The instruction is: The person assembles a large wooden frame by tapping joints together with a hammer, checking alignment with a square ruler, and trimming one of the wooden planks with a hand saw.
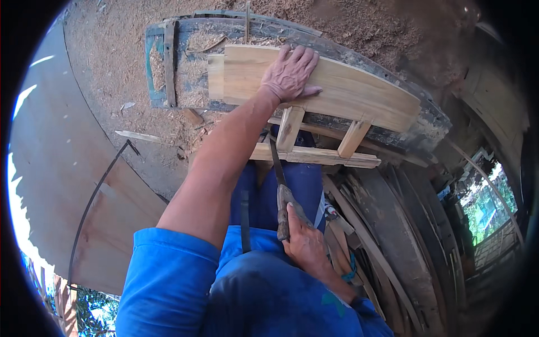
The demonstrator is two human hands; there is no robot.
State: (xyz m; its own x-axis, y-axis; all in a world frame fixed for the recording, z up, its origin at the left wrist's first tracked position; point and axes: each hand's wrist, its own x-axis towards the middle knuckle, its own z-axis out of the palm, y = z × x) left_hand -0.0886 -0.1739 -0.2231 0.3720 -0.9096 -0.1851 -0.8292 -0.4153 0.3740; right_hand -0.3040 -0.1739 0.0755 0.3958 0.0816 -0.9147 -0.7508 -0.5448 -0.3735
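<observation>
My left hand (289, 73) lies flat with spread fingers on a long pale wooden board (348, 92). Two short wooden pieces (291, 129) run from the board's near edge to a narrow pale rail (325, 156) in front of my legs. In my right hand (307, 247), close to my body, is the wooden handle of a handsaw (279, 174). Its dark, narrow blade points away from me and crosses the rail near its left part, left of the first short piece. Whether the teeth touch the wood I cannot tell.
Beneath the board is a worn dark workbench (193, 87) strewn with shavings, with a batten (169, 64) across its left end. Sawdust covers the ground (112, 50) beyond. Stacked planks (387, 219) lie at the right. A large curved sheet (123, 219) stands at the left.
</observation>
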